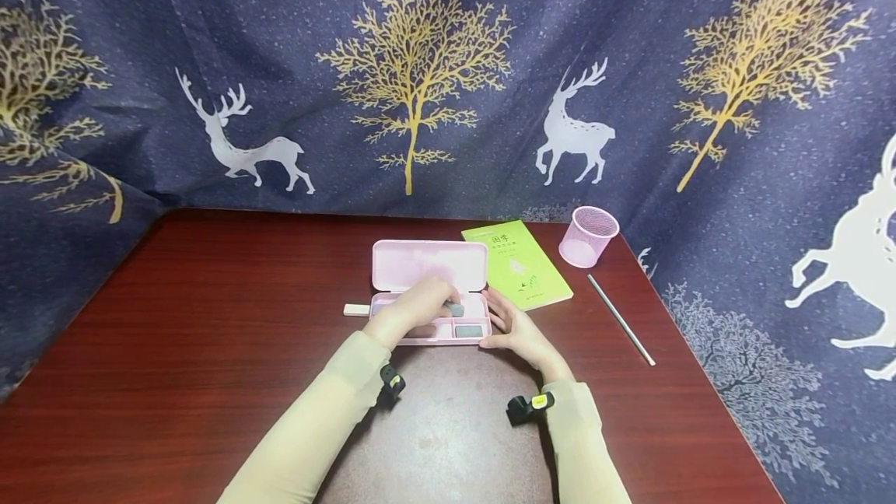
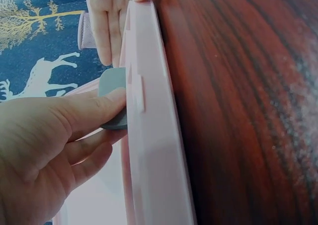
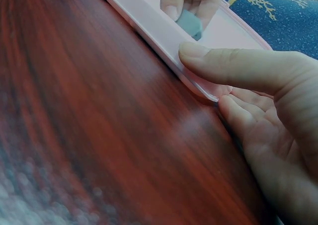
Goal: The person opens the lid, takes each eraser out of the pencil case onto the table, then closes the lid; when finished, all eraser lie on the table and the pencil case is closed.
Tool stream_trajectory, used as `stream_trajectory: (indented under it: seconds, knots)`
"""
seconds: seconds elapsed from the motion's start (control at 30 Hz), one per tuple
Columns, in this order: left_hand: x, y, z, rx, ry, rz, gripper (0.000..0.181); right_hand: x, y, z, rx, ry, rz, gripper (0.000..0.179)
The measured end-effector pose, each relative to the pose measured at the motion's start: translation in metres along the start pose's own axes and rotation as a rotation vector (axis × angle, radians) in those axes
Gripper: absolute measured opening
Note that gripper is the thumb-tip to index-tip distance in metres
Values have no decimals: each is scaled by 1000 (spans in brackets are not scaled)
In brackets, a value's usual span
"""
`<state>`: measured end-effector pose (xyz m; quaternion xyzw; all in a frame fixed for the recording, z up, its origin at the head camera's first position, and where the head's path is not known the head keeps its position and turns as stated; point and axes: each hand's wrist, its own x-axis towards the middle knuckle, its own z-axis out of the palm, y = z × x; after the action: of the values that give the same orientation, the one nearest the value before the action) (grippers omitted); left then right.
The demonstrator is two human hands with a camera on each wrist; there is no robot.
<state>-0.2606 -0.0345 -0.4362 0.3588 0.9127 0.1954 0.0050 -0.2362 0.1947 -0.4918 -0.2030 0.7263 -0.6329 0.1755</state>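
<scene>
A pink pencil case [image 1: 430, 264] lies on the table with its lid raised at the back. My left hand [image 1: 423, 300] reaches over its tray and pinches a small grey block with rounded corners [image 2: 113, 78] between thumb and fingers. In the left wrist view the case's front wall hides part of that block. Another grey rectangular piece [image 1: 469, 330] sits in the front right compartment. My right hand [image 1: 519, 337] holds the case's right end, thumb at the front corner and fingers along the side. In the right wrist view its thumb [image 3: 218, 63] overlaps the case's rim.
A white bar [image 1: 356, 309] lies just left of the case. Behind and to the right is a yellow-green book [image 1: 532, 271]. Farther right stand a pink mesh pen holder [image 1: 588, 236] and, lying in front of it, a thin pale stick [image 1: 621, 320] near the table's right edge.
</scene>
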Motion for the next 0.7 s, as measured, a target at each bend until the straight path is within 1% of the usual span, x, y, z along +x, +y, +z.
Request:
stream_trajectory:
  seconds: [0.1,0.2,0.3,0.37,0.5,0.6,0.7]
  knots:
    - [-3,0,0,-23,48,3,10,0,-1,0,0,-1,-5,98]
    - [-6,0,-2,-50,76,-8,11,-1,-1,0,-1,0,-5,98]
    - [-11,-1,-4,-74,88,-41,11,-1,-1,0,-4,1,0,98]
    - [-15,-2,-7,-99,90,-75,11,0,-1,1,-4,2,2,98]
    - [-24,-5,-15,-106,104,-115,9,0,-2,1,-8,5,-3,98]
    - [-31,-11,-21,-79,123,-115,9,0,-2,1,-11,6,-6,98]
    - [-39,-18,-25,-82,134,-131,11,0,-1,1,-14,8,-3,98]
